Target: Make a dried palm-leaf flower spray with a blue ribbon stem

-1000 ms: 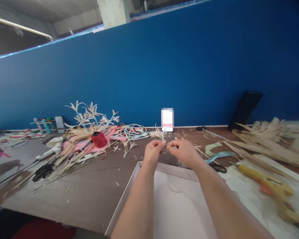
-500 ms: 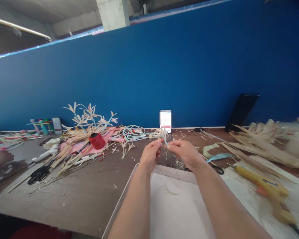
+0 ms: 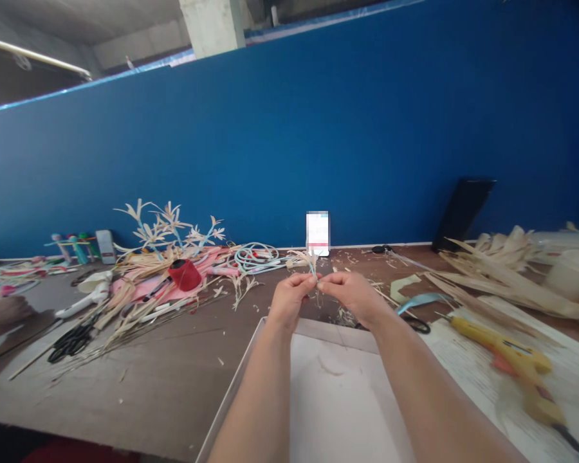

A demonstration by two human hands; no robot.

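Observation:
My left hand (image 3: pixel 290 298) and my right hand (image 3: pixel 352 293) meet fingertip to fingertip over the far rim of a white tray (image 3: pixel 270 360). Both pinch a small straw flower on a thin blue stem (image 3: pixel 313 265), which sticks up between the fingers with pale, frayed petals at its top. The lower part of the stem is hidden inside my fingers.
Left on the brown table lie a heap of straw flowers (image 3: pixel 171 222), a red thread spool (image 3: pixel 184 274), black scissors (image 3: pixel 70 339) and a white tool (image 3: pixel 84 299). Right: a yellow glue gun (image 3: pixel 499 347), dried husks (image 3: pixel 506 273), blue ribbon (image 3: pixel 422 300). Another person's hand (image 3: pixel 2 312) is at far left.
The two hands stay pinched together on the stem, which has tipped up between the fingers. The view has drifted slightly. The other person's hand at far left has shifted.

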